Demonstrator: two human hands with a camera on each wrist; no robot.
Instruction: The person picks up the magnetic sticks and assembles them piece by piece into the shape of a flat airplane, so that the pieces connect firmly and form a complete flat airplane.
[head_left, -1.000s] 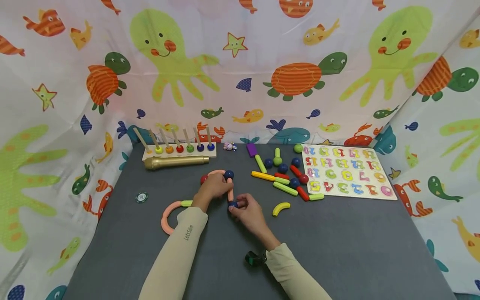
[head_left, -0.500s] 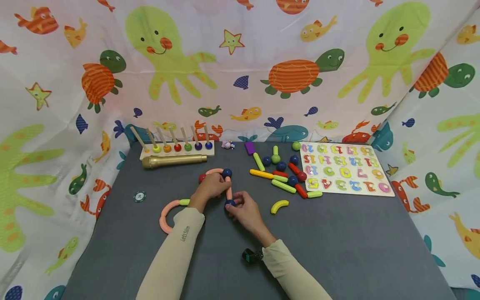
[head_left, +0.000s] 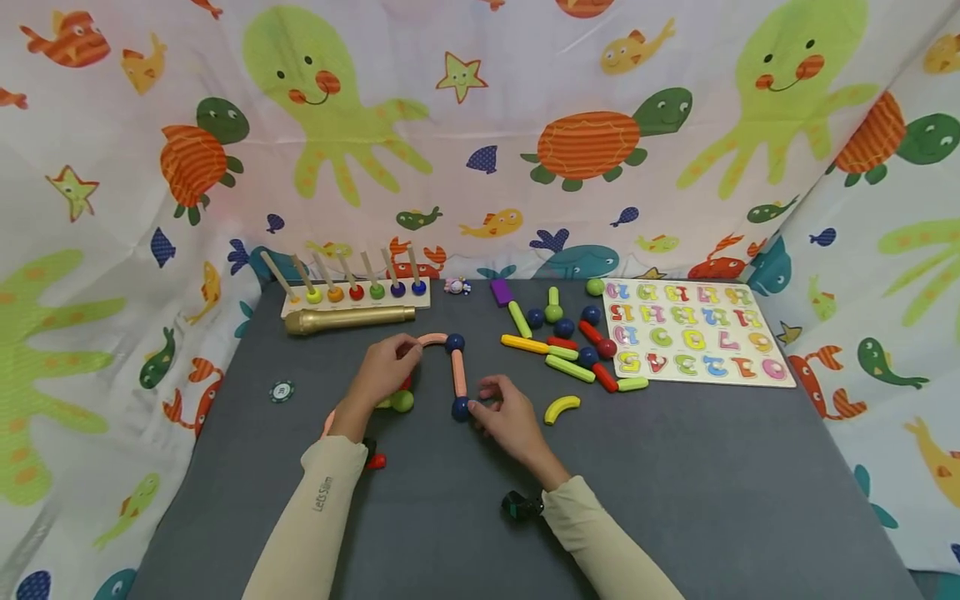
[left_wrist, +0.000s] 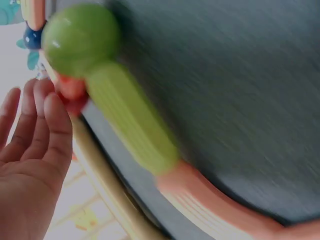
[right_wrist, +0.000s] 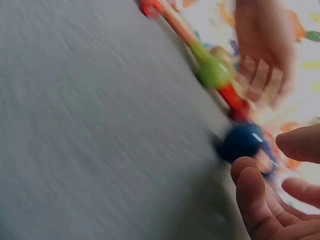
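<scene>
Several magnetic rods and balls lie joined on the grey table. My right hand (head_left: pixel 513 421) is beside the near blue ball (head_left: pixel 461 408), one fingertip right at it; in the right wrist view the thumb stands apart from that ball. A straight salmon rod (head_left: pixel 459 375) runs from it to a second blue ball (head_left: pixel 454 342), where a curved salmon rod (head_left: pixel 433 339) begins. My left hand (head_left: pixel 382 371) is over the chain's left part, fingers loosely extended near a red piece (left_wrist: pixel 72 87). Closer below lie a green ball (left_wrist: pixel 80 40), a light-green rod (left_wrist: pixel 130 115) and a curved salmon rod (left_wrist: pixel 200 195).
Loose rods and balls lie right of centre, with a yellow curved rod (head_left: pixel 561 409) nearer. Behind them is a number puzzle board (head_left: pixel 632 364). At the back left are a gold microphone (head_left: pixel 348 320) and a peg stacker (head_left: pixel 423 300); a poker chip (head_left: pixel 282 391) lies left.
My left hand has left the far blue ball and moved left, uncovering the straight salmon rod and the green ball. My right hand has loosened from the near blue ball and shifted slightly right.
</scene>
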